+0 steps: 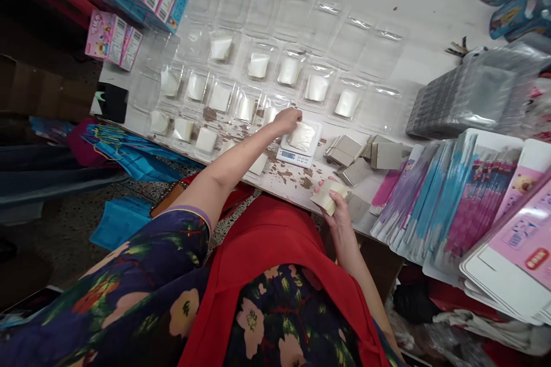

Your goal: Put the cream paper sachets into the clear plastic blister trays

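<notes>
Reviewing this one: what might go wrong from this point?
1. The left hand is right by the white packet on the scale; if its fingers press there, the reading could be off.
2. The right hand holds a pale stack near the front edge of the table, so a loose grip might drop pieces over it.
3. Grey blocks lie in uneven piles close by and might be knocked.
</notes>
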Tool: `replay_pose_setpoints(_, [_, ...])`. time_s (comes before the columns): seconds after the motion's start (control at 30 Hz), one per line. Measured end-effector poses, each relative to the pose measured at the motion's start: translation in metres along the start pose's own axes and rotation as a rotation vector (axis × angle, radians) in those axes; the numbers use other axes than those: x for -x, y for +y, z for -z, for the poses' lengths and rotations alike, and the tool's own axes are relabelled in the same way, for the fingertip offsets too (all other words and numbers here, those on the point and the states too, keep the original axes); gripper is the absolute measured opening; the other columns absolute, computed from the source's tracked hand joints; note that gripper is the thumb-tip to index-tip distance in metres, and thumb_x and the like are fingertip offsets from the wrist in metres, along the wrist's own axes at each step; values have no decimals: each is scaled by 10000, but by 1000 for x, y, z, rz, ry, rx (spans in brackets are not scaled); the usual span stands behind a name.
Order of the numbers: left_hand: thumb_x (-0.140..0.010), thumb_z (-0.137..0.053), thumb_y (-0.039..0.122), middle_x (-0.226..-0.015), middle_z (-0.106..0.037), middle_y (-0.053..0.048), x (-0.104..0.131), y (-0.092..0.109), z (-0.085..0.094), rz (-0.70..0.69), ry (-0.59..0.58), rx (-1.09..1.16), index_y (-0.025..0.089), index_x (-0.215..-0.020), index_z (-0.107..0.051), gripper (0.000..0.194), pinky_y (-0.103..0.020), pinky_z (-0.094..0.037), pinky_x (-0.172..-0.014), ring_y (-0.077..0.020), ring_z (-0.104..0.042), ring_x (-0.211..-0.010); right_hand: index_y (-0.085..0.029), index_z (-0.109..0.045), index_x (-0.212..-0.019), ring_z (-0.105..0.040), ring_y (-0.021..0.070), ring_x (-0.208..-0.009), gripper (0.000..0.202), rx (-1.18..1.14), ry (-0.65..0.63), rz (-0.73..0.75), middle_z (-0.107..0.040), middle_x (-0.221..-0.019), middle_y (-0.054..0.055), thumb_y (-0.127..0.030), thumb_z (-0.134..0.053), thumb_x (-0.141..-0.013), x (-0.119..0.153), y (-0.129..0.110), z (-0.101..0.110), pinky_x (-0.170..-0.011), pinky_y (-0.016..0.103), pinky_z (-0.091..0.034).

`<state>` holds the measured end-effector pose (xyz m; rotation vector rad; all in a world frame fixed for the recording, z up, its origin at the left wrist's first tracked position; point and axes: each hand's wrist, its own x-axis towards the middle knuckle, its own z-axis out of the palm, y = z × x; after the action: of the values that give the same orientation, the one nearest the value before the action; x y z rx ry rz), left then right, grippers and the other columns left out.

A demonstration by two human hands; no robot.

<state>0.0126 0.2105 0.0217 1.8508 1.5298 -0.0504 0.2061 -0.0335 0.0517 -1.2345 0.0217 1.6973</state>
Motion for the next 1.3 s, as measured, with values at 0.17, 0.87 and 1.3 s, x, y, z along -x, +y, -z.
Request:
replay_pose_setpoints(0.17, [-791,-428,30,-1157,-608,-95,22,-12,2,9,130,-64,165,-1162,-603,431,-315,-393,-858,-230,-545,-1028,-256,-575,-1046,-694,199,-706,497,15,-14,-11,-716,-867,-11,-237,-743,-579,1,4,0,-705,396,-581])
replay_pose_setpoints(0.87, [-783,-653,207,-1295,-457,-159,39,20,-55,216,291,84,156,-1371,-385,648,-407,-377,-991,-308,-415,-1202,-250,-570,-1057,-701,194,-706,510,34,53,-24,-726,-877,-10,-216,-763,-586,3,7,14,-689,368,-588])
replay_pose_setpoints(1.3, [-795,-525,86,-1451,-329,-77,38,13,-10,-116,31,-281,259,-1352,-412,594,-455,-346,-1041,-283,-296,-1309,-232,-582,-1054,-690,183,-695,555,15,89,-53,-731,-866,7,-225,-790,-538,4,-3,25,-651,306,-559])
